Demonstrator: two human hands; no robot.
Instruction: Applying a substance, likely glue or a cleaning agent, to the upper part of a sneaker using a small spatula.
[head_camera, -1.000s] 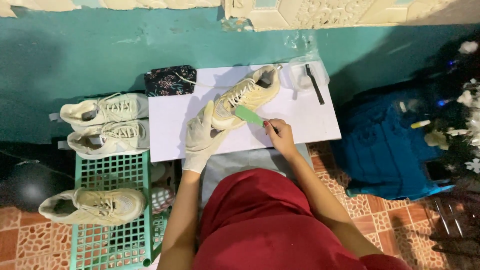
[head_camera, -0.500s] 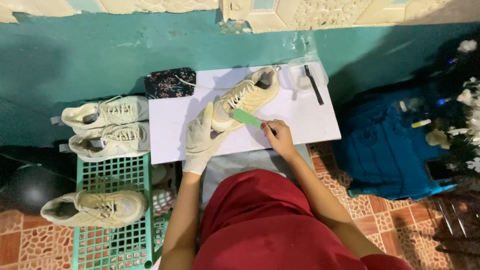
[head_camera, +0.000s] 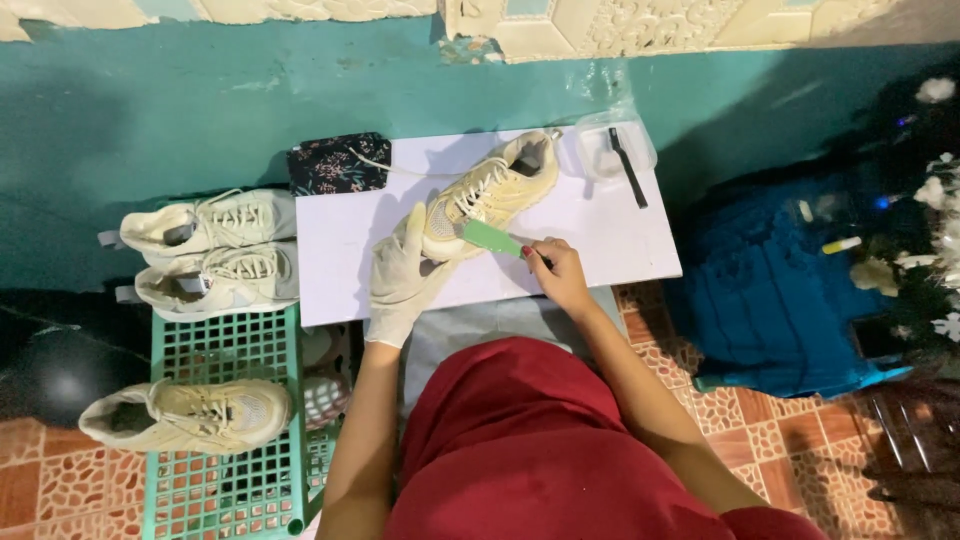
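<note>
A cream-coloured sneaker (head_camera: 490, 193) lies diagonally at the middle of a white tabletop (head_camera: 620, 235), its toe toward the person and its heel opening toward the far right corner, laces uppermost. The left hand (head_camera: 402, 275), in a pale rubber glove, is spread open with the fingers extended and rests against the toe end of the sneaker, steadying it rather than closing around it. The right hand (head_camera: 553, 270), bare, is closed around the near end of a green brush (head_camera: 492, 238), whose flat green head is laid against the side of the sneaker just behind the toe; whether bristles touch the fabric cannot be told. At the far right of the tabletop stands a clear plastic container (head_camera: 612, 150) with a black slender tool (head_camera: 628, 167) lying across its edge and onto the tabletop. At the far left corner a dark floral pouch (head_camera: 338, 163) touches the tabletop's edge, with a thin pale cord running from it toward the sneaker. To the left of the tabletop, two more cream sneakers (head_camera: 212, 250) lie side by side, toes pointing right, and nearer the person a fourth cream sneaker (head_camera: 188, 412) rests on a green plastic lattice crate (head_camera: 230, 495). The person wears a red garment (head_camera: 540, 450), seen from above. To the right, a blue bag (head_camera: 770, 300) sits on a patterned tile floor (head_camera: 770, 440), and a teal wall (head_camera: 200, 90) backs the scene.
</note>
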